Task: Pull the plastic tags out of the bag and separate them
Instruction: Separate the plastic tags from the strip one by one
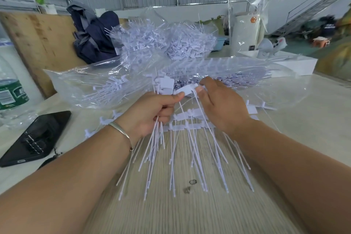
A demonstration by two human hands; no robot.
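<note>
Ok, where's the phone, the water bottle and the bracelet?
phone (36, 137), head view, middle of its dark back.
water bottle (11, 91), head view, green label.
bracelet (120, 129), head view, silver band on left wrist.

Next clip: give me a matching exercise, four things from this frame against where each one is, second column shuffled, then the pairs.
Things:
1. phone
2. water bottle
3. white box
4. dark jacket

Places:
A. far right of the table, behind the bags
B. leaning on the wooden board at the back left
C. flat on the table by the left forearm
D. at the left edge of the frame

Pairs: 1-C, 2-D, 3-A, 4-B
</note>
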